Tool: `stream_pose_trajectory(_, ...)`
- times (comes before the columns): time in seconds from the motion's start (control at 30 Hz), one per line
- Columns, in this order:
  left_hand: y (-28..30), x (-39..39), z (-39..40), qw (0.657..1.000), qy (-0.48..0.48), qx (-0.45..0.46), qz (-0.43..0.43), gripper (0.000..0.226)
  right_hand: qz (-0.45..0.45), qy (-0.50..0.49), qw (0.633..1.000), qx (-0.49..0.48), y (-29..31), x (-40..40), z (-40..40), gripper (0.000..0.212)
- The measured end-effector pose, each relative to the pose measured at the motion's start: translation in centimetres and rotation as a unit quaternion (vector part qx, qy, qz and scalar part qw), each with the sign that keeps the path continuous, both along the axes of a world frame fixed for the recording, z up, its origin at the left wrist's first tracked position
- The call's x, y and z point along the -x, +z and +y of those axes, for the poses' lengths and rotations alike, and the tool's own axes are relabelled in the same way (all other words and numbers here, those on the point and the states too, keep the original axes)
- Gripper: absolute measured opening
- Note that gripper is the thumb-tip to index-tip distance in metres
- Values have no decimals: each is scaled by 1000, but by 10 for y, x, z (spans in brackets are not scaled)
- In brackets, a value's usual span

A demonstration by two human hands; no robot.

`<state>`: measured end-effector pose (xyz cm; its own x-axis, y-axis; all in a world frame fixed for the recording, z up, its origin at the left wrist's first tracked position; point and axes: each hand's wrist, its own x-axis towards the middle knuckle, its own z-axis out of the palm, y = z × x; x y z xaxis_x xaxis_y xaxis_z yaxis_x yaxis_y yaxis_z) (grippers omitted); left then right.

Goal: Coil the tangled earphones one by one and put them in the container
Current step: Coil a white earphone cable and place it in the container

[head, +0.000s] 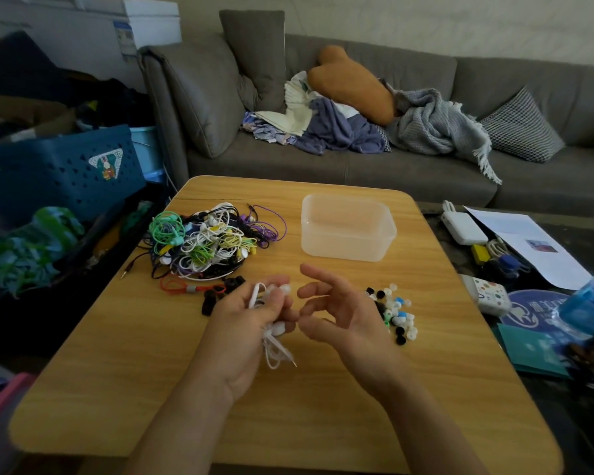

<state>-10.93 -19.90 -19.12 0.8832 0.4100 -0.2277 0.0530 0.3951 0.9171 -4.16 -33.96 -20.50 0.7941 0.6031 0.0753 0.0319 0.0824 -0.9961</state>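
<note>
White earphone (273, 332) is bunched in the left hand (251, 323), fingers curled round it. Cord loops stick out above the fingers and hang below the palm, plug tip pointing down-right. White buds show between the fingertips. Hand is held over the table (117, 371), near its middle.

Right hand (340, 313) just beside the grip on the right, palm up, fingers loosely bent, holding nothing. Its fingertips almost meet the left hand's; cannot tell if they touch.

Up-left of the grip: tangled pile (206, 241) of earphones on the table, with green, white, yellow, purple and black cords mixed. An orange cord (186, 287) lies at the pile's near edge, between pile and left hand. Black foam tips (216, 294) sit just left of the grip.

Up-right of the grip: container (348, 228), clear plastic, no lid, nothing inside, well apart from the hands.

Right of the right hand: scatter of ear tips (396, 311), black, white, blue and green, partly hidden behind the fingers.

Off the table on the right: white charger (463, 228), printed sheet (528, 245), blue round pad (532, 310) with white writing too blurred to read, blue bottle (590, 303). Left: blue basket (59, 166) with a rabbit sticker. Behind: grey sofa (357, 166) with blankets and cushions.
</note>
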Motion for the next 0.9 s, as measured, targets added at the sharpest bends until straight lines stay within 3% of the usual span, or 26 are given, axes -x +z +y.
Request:
stream_pose_trajectory(0.17,0,-4,-1,979,-24,198,48,29,-117,33,985,118,-6,10,6,77)
stream_pose_trajectory(0.27,1,-6,-1,973,-14,228,23,48,-226,-24,962,155,-9,13,13,65)
stream_pose_trajectory(0.37,3,-7,-5,973,23,230,-18,51,-261,-34,954,145,-7,14,20,60)
stream_pose_trajectory(0.47,-3,-8,-10,993,35,104,-47,46,-273,-38,950,150,-12,15,30,64)
stream_pose_trajectory(0.53,-4,-10,-11,999,14,-35,-29,59,-225,-70,963,132,-14,13,37,63)
stream_pose_trajectory(0.67,-4,-18,-8,985,-65,-163,2,92,-128,-138,975,115,-13,6,41,62)
stream_pose_trajectory(0.77,-8,-29,-1,978,-93,-187,19,105,-99,-176,975,89,-14,-1,41,48)
stream_pose_trajectory(0.9,-5,-35,1,980,-96,-176,10,101,-40,-221,974,31,-10,-11,39,35)
